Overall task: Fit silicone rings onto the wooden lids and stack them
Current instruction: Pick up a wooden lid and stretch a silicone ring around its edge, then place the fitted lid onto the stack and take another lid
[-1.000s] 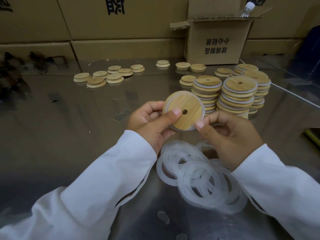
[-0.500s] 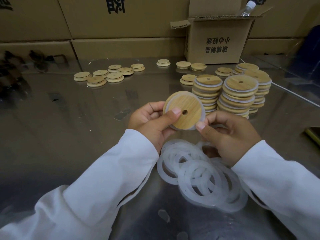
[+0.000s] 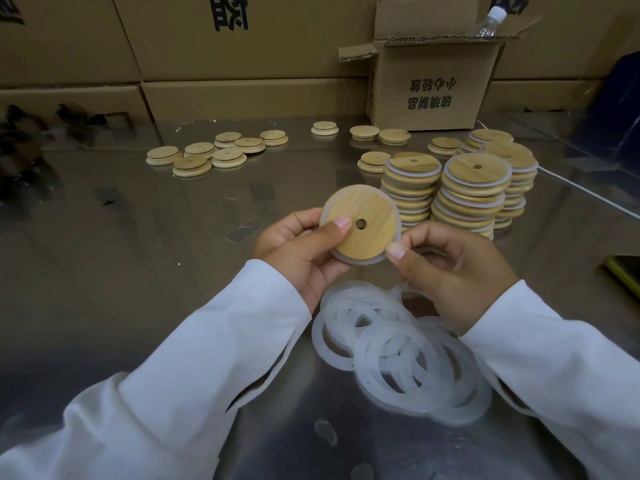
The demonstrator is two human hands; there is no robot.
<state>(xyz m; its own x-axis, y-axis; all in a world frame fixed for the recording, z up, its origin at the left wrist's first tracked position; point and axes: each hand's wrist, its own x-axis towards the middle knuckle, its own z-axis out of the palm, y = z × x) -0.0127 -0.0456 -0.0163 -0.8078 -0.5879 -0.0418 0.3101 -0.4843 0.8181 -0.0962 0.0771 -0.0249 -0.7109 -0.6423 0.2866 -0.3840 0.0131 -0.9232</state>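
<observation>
Left hand (image 3: pixel 298 252), right hand (image 3: pixel 453 271) pinch lid (image 3: pixel 369 216) | its back hidden | rings (image 3: pixel 398 358) part-covered

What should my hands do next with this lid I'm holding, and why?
Probably run the thumb of the right hand along the lower edge of the wooden lid to press the silicone ring home, while the left hand holds the lid. The ring shows wider there than at the top, so it may not be fully seated.
</observation>
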